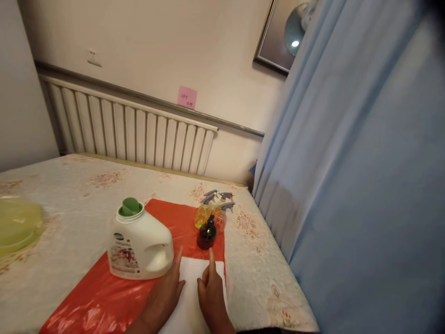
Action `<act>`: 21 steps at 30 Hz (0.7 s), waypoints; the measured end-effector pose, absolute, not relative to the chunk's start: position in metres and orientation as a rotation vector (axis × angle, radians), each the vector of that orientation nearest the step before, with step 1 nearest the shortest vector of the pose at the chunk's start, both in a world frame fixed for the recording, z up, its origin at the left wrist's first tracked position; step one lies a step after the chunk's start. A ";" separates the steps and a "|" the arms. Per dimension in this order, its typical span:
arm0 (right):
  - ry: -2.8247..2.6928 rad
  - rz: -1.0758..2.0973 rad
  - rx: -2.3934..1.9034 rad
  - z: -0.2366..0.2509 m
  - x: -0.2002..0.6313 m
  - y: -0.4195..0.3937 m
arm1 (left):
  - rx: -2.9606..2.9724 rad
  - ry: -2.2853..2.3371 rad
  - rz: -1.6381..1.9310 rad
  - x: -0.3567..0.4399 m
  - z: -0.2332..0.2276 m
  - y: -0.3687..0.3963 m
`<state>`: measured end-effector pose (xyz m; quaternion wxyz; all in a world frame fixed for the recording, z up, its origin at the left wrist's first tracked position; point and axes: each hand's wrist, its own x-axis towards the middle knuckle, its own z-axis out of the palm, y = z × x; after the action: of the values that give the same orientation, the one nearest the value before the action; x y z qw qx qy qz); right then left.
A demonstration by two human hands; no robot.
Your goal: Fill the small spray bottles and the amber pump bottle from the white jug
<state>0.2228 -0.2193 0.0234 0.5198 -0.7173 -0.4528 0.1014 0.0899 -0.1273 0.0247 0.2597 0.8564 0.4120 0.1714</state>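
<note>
Both hands are down at the bottom of the shot, resting on a white sheet [194, 297] that looks like paper or a folded cloth, can't really tell which. Left hand [166, 291] lies flat on the sheet's left edge, fingers together and pointing forward, with the tips just beside the base of a big white detergent jug [139, 243]. Right hand [211, 291] sits on the sheet too, index finger stretched straight out and the other fingers curled under, not gripping anything. That white sheet lies on a shiny red plastic sheet [104, 297] spread over a table covered with a pale floral cloth [69, 185]. Jug has a green cap, a handle hole on the side and a label facing left, standing upright on the red plastic. Past the right index finger there's a small dark brown pump bottle [207, 234], and right behind it a cluster of little spray bottles [212, 208] with grey triggers, yellowish and orange-ish liquid inside. Off on the far left of the table is a yellow-green translucent lid or bowl thing [17, 222]. White radiator [132, 134] runs along the wall with a pink sticky note [187, 97] above it, and a light blue curtain [347, 162] fills the right side.
</note>
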 end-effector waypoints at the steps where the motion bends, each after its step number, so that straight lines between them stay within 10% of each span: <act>1: -1.102 0.262 -1.740 0.019 0.225 -0.218 | 2.325 1.113 0.449 0.095 0.021 -0.126; 21: -1.144 0.272 -2.054 -0.027 0.244 -0.199 | 2.302 1.230 0.168 0.113 -0.005 -0.120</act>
<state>0.2438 -0.1993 -0.0266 0.3778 -0.8035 -0.4475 0.1064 0.1131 -0.1201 -0.0051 0.2599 0.8499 0.4542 0.0622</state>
